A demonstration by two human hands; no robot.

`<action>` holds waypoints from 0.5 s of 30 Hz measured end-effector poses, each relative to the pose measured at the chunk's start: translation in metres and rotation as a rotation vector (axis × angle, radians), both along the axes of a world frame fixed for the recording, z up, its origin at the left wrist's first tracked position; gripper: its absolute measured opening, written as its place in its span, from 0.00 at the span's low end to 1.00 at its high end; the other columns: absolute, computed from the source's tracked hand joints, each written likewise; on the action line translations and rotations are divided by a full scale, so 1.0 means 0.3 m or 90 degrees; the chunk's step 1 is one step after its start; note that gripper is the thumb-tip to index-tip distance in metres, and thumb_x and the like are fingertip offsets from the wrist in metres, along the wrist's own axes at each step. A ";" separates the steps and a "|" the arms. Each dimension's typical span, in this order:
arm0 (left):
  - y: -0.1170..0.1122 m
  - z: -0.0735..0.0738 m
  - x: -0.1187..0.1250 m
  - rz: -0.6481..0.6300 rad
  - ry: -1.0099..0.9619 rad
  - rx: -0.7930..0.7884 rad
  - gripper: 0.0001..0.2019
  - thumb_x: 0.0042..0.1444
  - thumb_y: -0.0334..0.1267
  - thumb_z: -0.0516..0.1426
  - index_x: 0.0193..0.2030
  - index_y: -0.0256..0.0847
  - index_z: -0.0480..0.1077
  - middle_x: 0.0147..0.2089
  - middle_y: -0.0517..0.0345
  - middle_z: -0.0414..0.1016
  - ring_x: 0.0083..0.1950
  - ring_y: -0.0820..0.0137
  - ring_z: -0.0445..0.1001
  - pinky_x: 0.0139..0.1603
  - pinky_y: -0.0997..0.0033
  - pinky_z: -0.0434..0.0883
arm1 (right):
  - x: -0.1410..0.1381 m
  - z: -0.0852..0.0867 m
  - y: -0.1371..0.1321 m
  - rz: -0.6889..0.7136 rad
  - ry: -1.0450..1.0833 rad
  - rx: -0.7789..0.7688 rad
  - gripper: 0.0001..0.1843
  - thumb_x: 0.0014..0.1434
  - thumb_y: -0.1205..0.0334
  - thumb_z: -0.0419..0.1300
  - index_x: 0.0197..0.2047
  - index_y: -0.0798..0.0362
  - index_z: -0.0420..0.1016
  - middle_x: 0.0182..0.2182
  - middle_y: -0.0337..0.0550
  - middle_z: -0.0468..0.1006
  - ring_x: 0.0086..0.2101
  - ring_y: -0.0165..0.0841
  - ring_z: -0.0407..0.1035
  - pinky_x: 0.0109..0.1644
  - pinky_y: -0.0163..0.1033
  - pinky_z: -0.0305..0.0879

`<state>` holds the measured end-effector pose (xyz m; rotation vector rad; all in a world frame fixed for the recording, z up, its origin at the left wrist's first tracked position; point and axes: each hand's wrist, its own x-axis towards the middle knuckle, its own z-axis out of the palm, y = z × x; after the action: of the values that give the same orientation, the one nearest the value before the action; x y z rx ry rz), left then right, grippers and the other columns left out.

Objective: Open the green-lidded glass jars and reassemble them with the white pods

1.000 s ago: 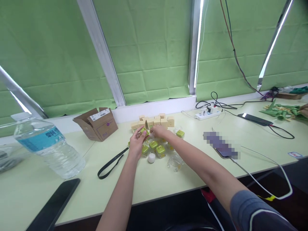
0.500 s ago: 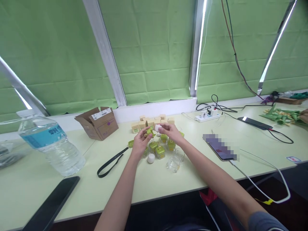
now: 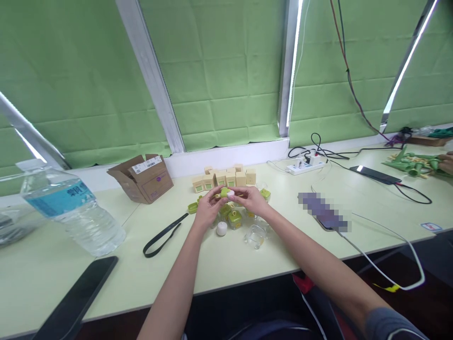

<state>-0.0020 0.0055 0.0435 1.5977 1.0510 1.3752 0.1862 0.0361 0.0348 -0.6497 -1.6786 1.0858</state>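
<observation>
My left hand [image 3: 207, 208] pinches a small green lid [image 3: 224, 192] above the table. My right hand [image 3: 249, 199] pinches a small white round piece [image 3: 230, 193] right against that lid. Under the hands sit several small clear jars with green lids [image 3: 234, 219], a loose white round piece [image 3: 222, 229], an open clear jar [image 3: 255, 236] and a loose green lid [image 3: 193, 208]. Behind them stands a row of small tan boxes [image 3: 226, 177].
An open cardboard box [image 3: 143, 178] stands at the back left, a black strap [image 3: 163, 234] lies left of the jars. A water bottle [image 3: 69, 211] and a black phone [image 3: 79, 296] are near left. A phone with white cable [image 3: 323, 212], a power strip [image 3: 305, 166] and another person's hand [image 3: 446, 163] are right.
My hands lifted off the pile of jars. The right hand picked up a white piece and brought it against the green lid held in the left hand.
</observation>
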 end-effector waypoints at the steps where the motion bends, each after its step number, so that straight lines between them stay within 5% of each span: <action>1: -0.001 0.000 0.002 -0.002 0.007 -0.001 0.31 0.48 0.48 0.67 0.59 0.42 0.70 0.59 0.46 0.72 0.53 0.61 0.76 0.54 0.62 0.72 | 0.000 -0.001 -0.003 -0.011 -0.007 0.019 0.28 0.53 0.47 0.67 0.54 0.50 0.77 0.45 0.45 0.82 0.44 0.39 0.77 0.50 0.47 0.75; 10: -0.013 0.010 0.012 0.015 0.058 0.060 0.22 0.55 0.51 0.61 0.53 0.42 0.68 0.49 0.48 0.77 0.48 0.63 0.78 0.50 0.63 0.72 | -0.009 0.021 -0.046 -0.157 -0.106 0.319 0.21 0.61 0.52 0.62 0.57 0.47 0.75 0.46 0.47 0.78 0.42 0.35 0.74 0.50 0.44 0.74; 15: -0.018 0.007 0.011 0.028 0.131 0.121 0.19 0.60 0.49 0.57 0.54 0.43 0.69 0.49 0.51 0.78 0.48 0.64 0.77 0.51 0.64 0.71 | -0.008 0.028 -0.050 -0.190 -0.164 0.400 0.19 0.63 0.53 0.60 0.56 0.47 0.74 0.47 0.47 0.78 0.47 0.37 0.72 0.53 0.45 0.70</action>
<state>0.0013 0.0001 0.0458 1.8982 1.1074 1.3960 0.1839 0.0212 0.0430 -0.6106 -1.9320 0.2376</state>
